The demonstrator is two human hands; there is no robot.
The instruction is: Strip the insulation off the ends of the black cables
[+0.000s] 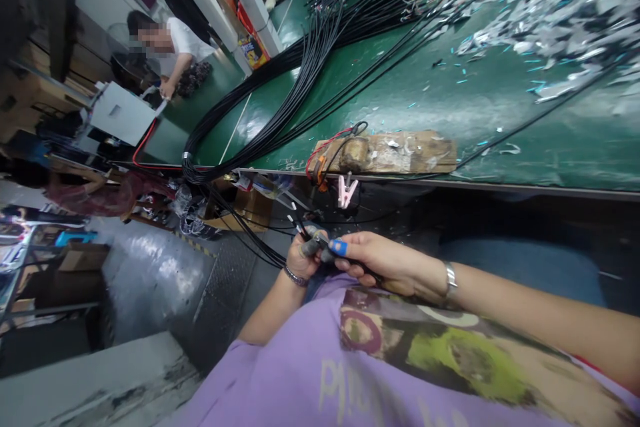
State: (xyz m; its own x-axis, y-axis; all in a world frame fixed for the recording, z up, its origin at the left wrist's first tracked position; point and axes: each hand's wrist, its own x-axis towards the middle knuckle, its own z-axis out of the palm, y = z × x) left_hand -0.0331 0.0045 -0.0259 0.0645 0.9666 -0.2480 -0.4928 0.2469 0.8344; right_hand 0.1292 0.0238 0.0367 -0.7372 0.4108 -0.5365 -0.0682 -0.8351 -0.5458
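The left hand [303, 255] is closed around black cables [301, 225], pale tips poking out; the right hand [361, 253], blue tape [339, 247] on its thumb, grips them too, though overlap blurs exactly where. They sit before the purple shirt [280, 373], below the green table [540, 160]. Likely light, springy and smooth; best held just behind the delicate tips. Beyond: pink clip [346, 192], wooden board [430, 150], cable bundle [314, 60].
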